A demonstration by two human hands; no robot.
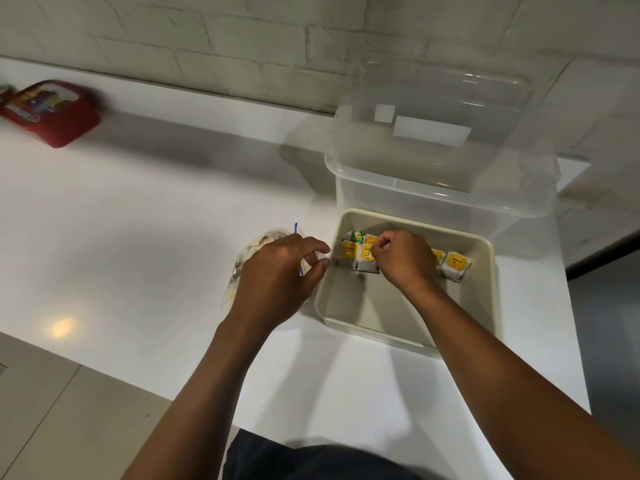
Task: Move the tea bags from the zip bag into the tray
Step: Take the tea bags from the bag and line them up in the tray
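Two bare forearms reach out from the bottom of the view over a white counter (138,209). Left hand (277,275) sits on top of the clear zip bag (242,268), fingers curled and pinching at its mouth near the blue seal strip; the bag lies just beside the left wall of the tray (408,317) and pale packets show through it. Right hand (401,258) is inside the beige tray, fingers curled tight over the row of tea bags (457,265); whether it pinches one cannot be told. Several yellow-labelled tea bags stand in a row against the tray's far wall, with one green-labelled tea bag (356,236) at the left end. Behind the tray, touching its far side, stands a clear lidded plastic box (440,150). Far off to the left, near the white brick wall (207,39), lies a blurred red packet (52,112)
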